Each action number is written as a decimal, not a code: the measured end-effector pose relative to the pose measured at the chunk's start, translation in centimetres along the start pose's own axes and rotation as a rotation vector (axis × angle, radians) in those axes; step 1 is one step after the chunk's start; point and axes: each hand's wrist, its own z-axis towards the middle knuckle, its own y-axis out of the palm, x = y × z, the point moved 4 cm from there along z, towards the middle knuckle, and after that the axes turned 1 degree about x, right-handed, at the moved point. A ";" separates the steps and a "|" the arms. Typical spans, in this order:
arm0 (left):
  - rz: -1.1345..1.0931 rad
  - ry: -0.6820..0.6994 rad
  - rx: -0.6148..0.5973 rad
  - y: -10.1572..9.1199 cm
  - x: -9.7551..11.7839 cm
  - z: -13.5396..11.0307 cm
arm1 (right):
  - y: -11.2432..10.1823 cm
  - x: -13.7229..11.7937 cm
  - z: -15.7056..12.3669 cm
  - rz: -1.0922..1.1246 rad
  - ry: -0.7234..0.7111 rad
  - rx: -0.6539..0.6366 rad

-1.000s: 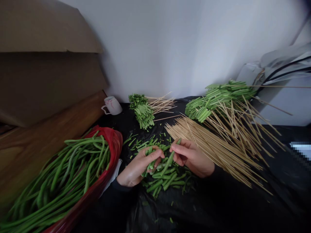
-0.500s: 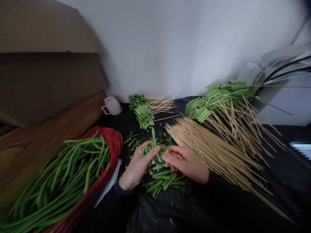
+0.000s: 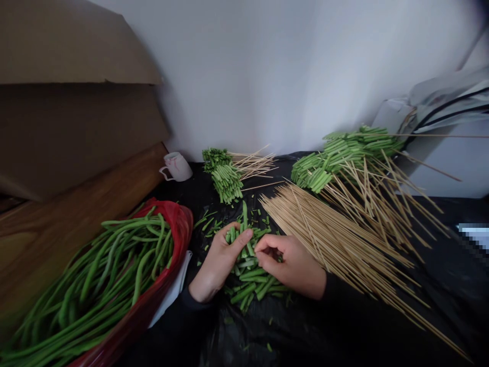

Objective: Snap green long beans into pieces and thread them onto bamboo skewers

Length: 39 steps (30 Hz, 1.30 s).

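My left hand [image 3: 219, 260] is closed around several cut green bean pieces [image 3: 231, 235]. One longer piece [image 3: 245, 213] stands up past its thumb. Just to the right, my right hand [image 3: 292, 262] is closed, with thumb and forefinger pinched together beside the lower end of the beans. What those fingertips pinch, if anything, is too small to make out. Below both hands lies a loose heap of cut green bean pieces [image 3: 254, 285] on black plastic sheeting [image 3: 237, 341].
A red bag [image 3: 182, 219] of long green beans [image 3: 103, 265] stands at the left, near a white mug [image 3: 178, 167]. Bare wooden skewers [image 3: 328, 229] fan out at the right. Skewered beans are stacked at the back [image 3: 226, 181] and back right [image 3: 344, 153]. A cardboard box [image 3: 76, 117] rises at left.
My right hand has turned slightly and lowered, its fingers drawn into a tighter pinch. The upright bean in my left hand has shifted a little right. One skewer at lower right has slid outward.
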 end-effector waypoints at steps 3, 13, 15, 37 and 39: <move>0.091 0.034 0.005 0.2 0.3 -0.1 | 0.1 -0.4 -0.2 -0.169 -0.134 0.025; 0.148 0.085 -0.088 1.2 1.3 -0.6 | -0.4 -0.3 -0.6 -0.553 -0.272 0.238; 0.045 0.009 -0.117 1.1 1.0 -0.6 | -1.4 0.2 -0.2 -0.539 -0.205 0.288; 0.021 0.047 0.059 0.8 0.0 -0.6 | 1.2 1.0 -0.3 0.122 0.104 0.098; -0.004 0.049 0.064 0.7 0.1 -0.6 | 1.1 0.9 -0.2 0.107 0.089 0.094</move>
